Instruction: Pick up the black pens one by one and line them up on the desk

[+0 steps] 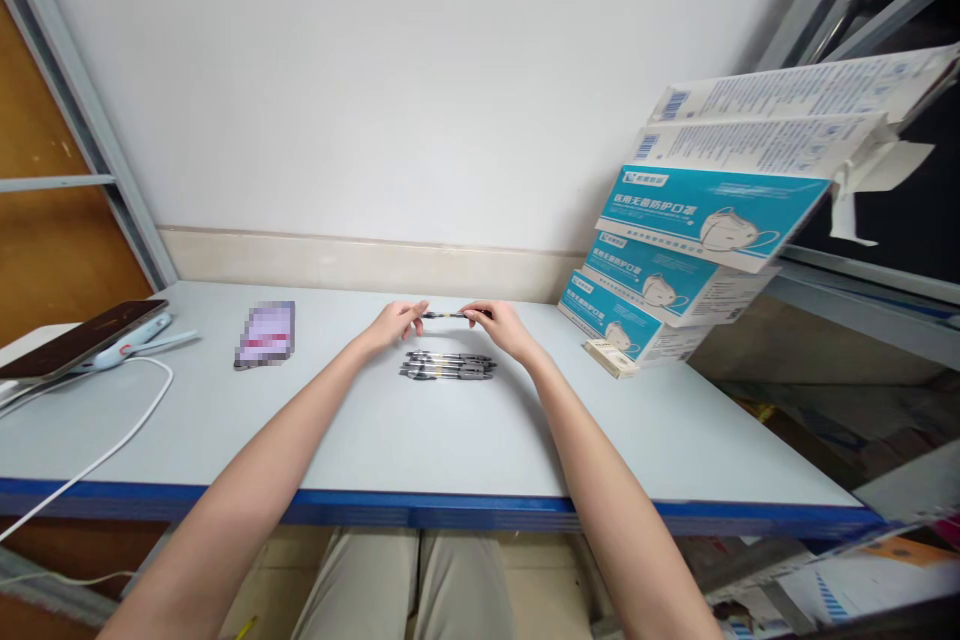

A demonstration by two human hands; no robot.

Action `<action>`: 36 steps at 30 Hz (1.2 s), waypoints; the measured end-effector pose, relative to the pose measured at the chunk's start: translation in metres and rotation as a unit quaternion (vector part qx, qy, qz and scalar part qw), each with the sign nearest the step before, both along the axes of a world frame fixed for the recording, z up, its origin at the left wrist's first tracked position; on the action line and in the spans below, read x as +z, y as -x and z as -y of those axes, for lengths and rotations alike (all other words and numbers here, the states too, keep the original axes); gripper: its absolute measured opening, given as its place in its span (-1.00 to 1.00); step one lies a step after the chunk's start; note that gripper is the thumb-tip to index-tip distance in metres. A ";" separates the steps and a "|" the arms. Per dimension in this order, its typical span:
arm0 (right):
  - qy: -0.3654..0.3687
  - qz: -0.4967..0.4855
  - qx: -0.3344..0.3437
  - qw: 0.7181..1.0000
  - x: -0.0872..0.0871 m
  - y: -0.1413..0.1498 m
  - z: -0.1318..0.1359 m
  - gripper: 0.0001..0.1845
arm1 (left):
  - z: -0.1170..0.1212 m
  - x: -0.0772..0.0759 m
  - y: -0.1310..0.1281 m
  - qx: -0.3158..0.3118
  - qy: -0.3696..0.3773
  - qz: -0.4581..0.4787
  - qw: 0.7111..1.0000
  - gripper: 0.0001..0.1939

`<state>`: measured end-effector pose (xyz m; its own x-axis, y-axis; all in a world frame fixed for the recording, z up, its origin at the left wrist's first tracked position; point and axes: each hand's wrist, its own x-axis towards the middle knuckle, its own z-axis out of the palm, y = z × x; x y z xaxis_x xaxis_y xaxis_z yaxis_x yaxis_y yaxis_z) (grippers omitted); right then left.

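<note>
A dark pen (444, 316) is held level above the light table (225, 420), one end in each hand. My left hand (391, 323) pinches its left end and my right hand (496, 323) pinches its right end. Just below them, a small row of similar pens (448, 366) lies side by side on the table.
A stack of teal face-mask boxes (675, 260) leans at the right, with a small carton (611, 358) at its foot. A blurred packet (265, 334) lies to the left. At the far left lie a phone (75, 340) and a white cable (105, 450). The table's blue front edge (420, 510) runs near my knees.
</note>
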<state>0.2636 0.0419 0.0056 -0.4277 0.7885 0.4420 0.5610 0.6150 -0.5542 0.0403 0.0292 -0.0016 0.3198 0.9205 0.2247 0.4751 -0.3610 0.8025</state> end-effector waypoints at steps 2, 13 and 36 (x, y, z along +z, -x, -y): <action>0.005 0.006 0.005 1.000 0.000 0.000 0.000 -0.70 | -0.001 0.000 0.001 -0.002 0.016 -0.016 1.000 -0.46; 0.021 0.009 0.008 1.000 0.003 -0.001 0.002 -0.61 | 0.019 0.010 -0.010 0.127 -0.202 -0.213 0.948 -0.69; 0.095 0.039 -0.001 0.995 0.002 -0.004 0.000 -0.60 | 0.018 0.004 -0.013 0.130 -0.228 -0.236 0.935 -0.71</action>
